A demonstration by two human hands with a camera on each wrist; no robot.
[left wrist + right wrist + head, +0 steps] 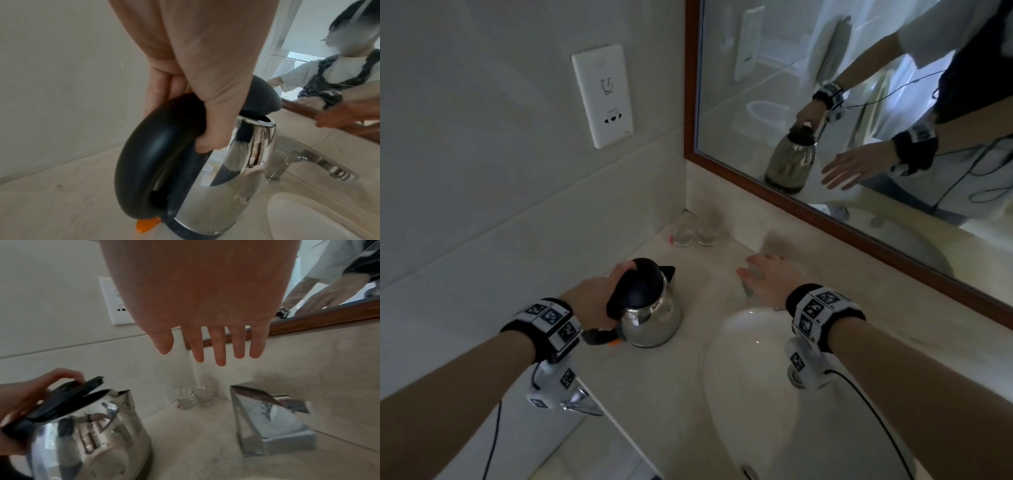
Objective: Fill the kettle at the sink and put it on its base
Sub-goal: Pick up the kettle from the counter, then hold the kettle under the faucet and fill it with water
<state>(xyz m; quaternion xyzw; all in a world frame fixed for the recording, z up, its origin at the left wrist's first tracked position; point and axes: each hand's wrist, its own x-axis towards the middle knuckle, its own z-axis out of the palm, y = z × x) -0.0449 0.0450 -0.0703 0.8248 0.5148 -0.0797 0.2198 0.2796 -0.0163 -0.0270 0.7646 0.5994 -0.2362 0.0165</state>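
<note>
Steel kettle (652,315) at counter (709,260), left of sink (750,377); fill not yet started.

Left hand (592,301) wraps the black handle (148,162), thumb near the lid (68,395), which stands partly raised. Can't tell whether kettle rests on counter or hangs just above it. Right hand (767,277) holds nothing, fingers (219,352) straight and spread, poised above the chrome tap (271,418). No water visible running. Judged status: kettle in hand, lid opening; remaining: move under spout, run water, shut lid, seat on base. Base not in view. Two glasses (693,233) stand in the corner, a wall socket (604,96) above.
</note>
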